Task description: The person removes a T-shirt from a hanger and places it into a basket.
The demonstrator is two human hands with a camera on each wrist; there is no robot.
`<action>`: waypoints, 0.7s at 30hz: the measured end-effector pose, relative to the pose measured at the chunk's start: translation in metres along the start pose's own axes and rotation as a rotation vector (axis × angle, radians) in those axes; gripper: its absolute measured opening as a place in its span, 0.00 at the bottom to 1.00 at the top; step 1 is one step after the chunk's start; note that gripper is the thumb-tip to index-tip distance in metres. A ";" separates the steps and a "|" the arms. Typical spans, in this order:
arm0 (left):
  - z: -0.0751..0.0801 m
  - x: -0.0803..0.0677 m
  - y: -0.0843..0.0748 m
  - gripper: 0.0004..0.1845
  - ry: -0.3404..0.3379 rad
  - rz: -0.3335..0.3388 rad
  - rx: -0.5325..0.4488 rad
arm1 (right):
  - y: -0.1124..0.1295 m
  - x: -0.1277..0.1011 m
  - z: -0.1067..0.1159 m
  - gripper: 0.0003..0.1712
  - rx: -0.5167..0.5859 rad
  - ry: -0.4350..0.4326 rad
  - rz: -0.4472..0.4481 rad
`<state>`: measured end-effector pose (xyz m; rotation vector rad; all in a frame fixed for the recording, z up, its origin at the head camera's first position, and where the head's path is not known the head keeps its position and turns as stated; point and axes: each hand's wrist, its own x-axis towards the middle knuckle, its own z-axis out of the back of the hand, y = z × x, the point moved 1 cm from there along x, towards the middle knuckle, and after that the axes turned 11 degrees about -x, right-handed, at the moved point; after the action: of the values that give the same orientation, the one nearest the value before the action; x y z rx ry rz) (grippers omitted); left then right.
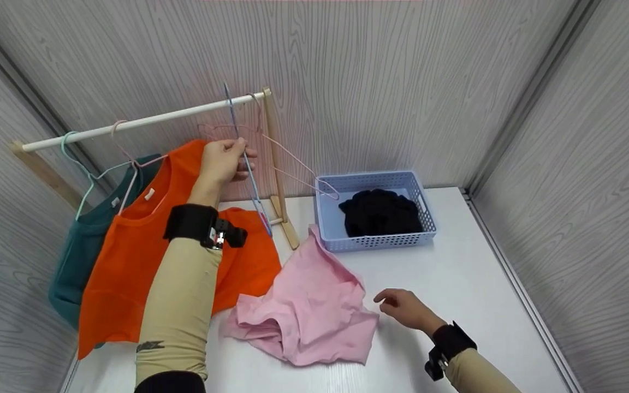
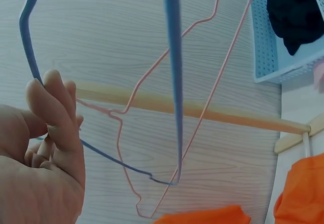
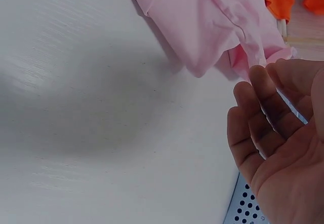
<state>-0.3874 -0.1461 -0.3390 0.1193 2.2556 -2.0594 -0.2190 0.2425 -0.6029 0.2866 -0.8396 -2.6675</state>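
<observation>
My left hand (image 1: 223, 161) pinches a blue clothes hanger (image 1: 253, 183) near its neck, its hook at the white rail (image 1: 167, 116). In the left wrist view, thumb and fingers close around the blue wire (image 2: 175, 82). A pink hanger (image 1: 298, 158) hangs beside it at the rail's right end. On the table lies a crumpled pink garment (image 1: 314, 305). Just right of it, my right hand (image 1: 406, 309) hovers with relaxed, slightly bent fingers and holds nothing. In the right wrist view the fingertips (image 3: 258, 74) appear close to the pink cloth (image 3: 202, 26); whether they touch it cannot be told.
An orange top (image 1: 145, 234) hangs on a pink hanger, with a teal top (image 1: 82, 245) on a green hanger at its left. The rack's wooden post (image 1: 274, 158) stands near a blue perforated basket (image 1: 336, 244) with a black garment (image 1: 383, 214) inside. Walls border the table.
</observation>
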 end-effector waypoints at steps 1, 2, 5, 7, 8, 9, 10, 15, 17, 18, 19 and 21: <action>-0.001 0.003 0.000 0.21 -0.009 -0.001 -0.007 | 0.001 0.000 -0.001 0.10 -0.001 0.003 0.001; -0.002 0.005 0.000 0.21 -0.020 0.004 -0.024 | 0.001 0.000 -0.002 0.10 0.003 0.008 0.001; -0.004 0.011 0.004 0.20 -0.048 0.031 -0.109 | 0.001 0.001 -0.006 0.10 0.010 0.020 0.002; -0.005 0.014 0.010 0.20 -0.060 0.053 -0.155 | 0.001 0.001 -0.008 0.10 0.017 0.028 0.005; -0.006 0.016 0.013 0.20 -0.062 0.067 -0.168 | 0.002 0.001 -0.009 0.11 0.025 0.032 0.007; -0.006 0.017 0.016 0.21 -0.058 0.080 -0.171 | 0.002 0.001 -0.010 0.11 0.026 0.035 0.008; -0.007 0.018 0.020 0.21 -0.052 0.092 -0.161 | 0.002 0.001 -0.011 0.11 0.028 0.039 0.009; -0.011 0.020 0.032 0.22 0.002 0.131 -0.129 | 0.001 0.003 -0.016 0.12 0.033 0.051 -0.006; -0.012 0.021 0.035 0.22 0.022 0.126 -0.120 | 0.002 0.006 -0.017 0.12 0.036 0.049 -0.007; -0.012 0.021 0.036 0.22 0.030 0.124 -0.118 | 0.002 0.007 -0.018 0.12 0.037 0.045 -0.005; -0.012 0.021 0.037 0.23 0.042 0.120 -0.109 | 0.003 0.009 -0.019 0.11 0.033 0.041 -0.001; -0.011 0.021 0.040 0.22 0.061 0.115 -0.087 | 0.005 0.014 -0.022 0.11 0.023 0.024 0.013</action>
<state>-0.4036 -0.1313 -0.3796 0.3022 2.3109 -1.9231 -0.2243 0.2221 -0.6187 0.3171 -0.8620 -2.6392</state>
